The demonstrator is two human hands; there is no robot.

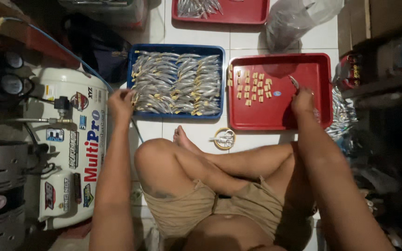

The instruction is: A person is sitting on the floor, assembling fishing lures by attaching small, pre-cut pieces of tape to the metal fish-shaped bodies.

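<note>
My left hand [121,103] rests fingers on silvery fish in the blue rectangular plastic tray [177,48]; my right hand [302,98] pinches 1 small silvery fish [294,82] over the red rectangular plastic tray [312,62].

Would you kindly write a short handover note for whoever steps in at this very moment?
Left hand: at the left edge of the blue tray, on the packed silver fish-shaped pieces.
Right hand: over the red tray, pinching one silver piece.
Done: small tan pieces lie in rows on the red tray.
Left: the blue tray is nearly full; most of the red tray is bare.
</note>
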